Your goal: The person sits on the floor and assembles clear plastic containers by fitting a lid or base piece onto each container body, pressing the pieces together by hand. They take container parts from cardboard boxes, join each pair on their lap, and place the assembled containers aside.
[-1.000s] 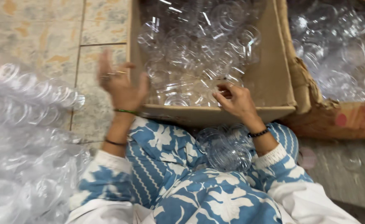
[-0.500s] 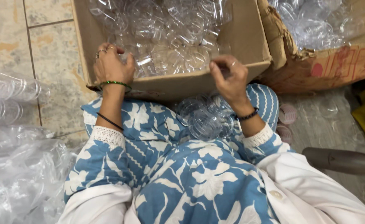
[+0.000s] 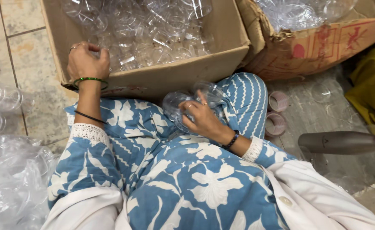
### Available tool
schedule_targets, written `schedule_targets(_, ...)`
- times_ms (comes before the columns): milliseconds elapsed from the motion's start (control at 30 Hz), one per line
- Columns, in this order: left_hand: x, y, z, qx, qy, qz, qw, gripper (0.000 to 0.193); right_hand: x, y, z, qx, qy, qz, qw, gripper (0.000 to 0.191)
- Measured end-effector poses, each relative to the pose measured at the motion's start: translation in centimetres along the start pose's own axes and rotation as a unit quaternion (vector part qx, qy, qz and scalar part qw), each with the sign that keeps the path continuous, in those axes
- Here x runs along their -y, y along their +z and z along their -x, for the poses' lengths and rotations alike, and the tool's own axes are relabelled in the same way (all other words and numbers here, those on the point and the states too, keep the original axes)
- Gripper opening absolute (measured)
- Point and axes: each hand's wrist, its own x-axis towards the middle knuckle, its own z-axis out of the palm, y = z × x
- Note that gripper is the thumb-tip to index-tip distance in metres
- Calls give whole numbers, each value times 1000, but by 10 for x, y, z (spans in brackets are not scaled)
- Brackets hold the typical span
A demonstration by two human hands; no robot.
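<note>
two hands, clear plastic cups, cardboard box.
i log the left hand (image 3: 86, 63) curled loosely over the near wall of the cardboard box (image 3: 162, 76), fingers dipping among the loose cups (image 3: 153, 38) inside; i cannot tell whether it has one. the right hand (image 3: 202, 120) rests on the lap, fingers closed around a cluster of clear cups (image 3: 179, 104). beside: a torn second box (image 3: 319, 47), plastic sleeves of cups (image 3: 8, 179) at left, two pink rings (image 3: 277, 113) on the floor.

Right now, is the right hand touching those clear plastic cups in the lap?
Touching. The head view shows the right hand with fingers curled onto the clear plastic cups lying in the lap.
</note>
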Motion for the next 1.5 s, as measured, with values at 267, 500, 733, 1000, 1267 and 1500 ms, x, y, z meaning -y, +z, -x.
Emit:
schedule_targets(267, -20, -25, 17, -105, 129, 120, 979, 20, -46, -130, 52, -87, 280, -364, 884, 41)
schedule_targets(500, -107, -20, 196, 256, 381, 164, 873, 80, -66, -107, 116, -25, 303, 118, 945, 70)
schedule_targets(733, -105, 42, 221, 324, 128, 197, 917, 100, -43, -91, 97, 55, 344, 188, 918, 111)
schedule_targets(1000, -36, 106, 210, 213, -62, 339, 914, 57, -34, -90, 102, 44, 279, 217, 934, 117)
schedule_targets(1267, -33, 48, 180, 156, -78, 363, 915, 35, -29, -117, 81, -5, 270, 87, 959, 110)
schedule_targets(1500, -94, -41, 102, 146, 67, 293, 943, 28, -35, -84, 40, 31, 52, -6, 998, 101)
